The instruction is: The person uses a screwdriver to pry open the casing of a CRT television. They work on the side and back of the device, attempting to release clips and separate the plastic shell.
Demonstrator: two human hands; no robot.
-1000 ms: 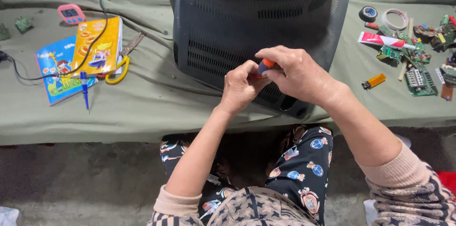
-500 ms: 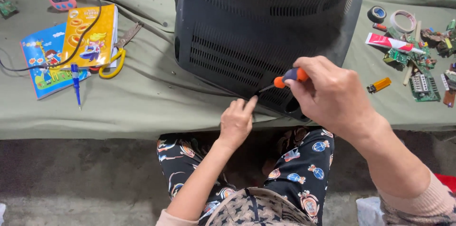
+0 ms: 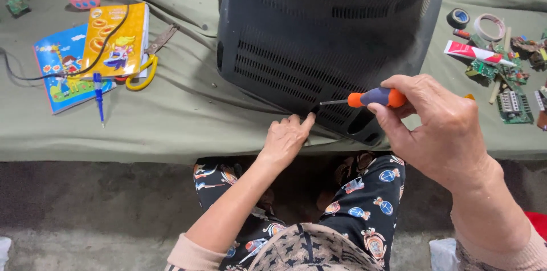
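Screwdriver [image 3: 367, 98], orange and blue in the handle with a thin steel shaft, is gripped in the right hand [image 3: 439, 125], tip at the slotted plastic back of the dark television casing [image 3: 319, 31]. Left hand [image 3: 288, 137] lies unclenched, forefinger touching the casing's lower edge (nothing held). Beyond, glossy booklets [image 3: 85, 57] rest on the tabletop's [image 3: 171, 123] wrinkled olive cloth.
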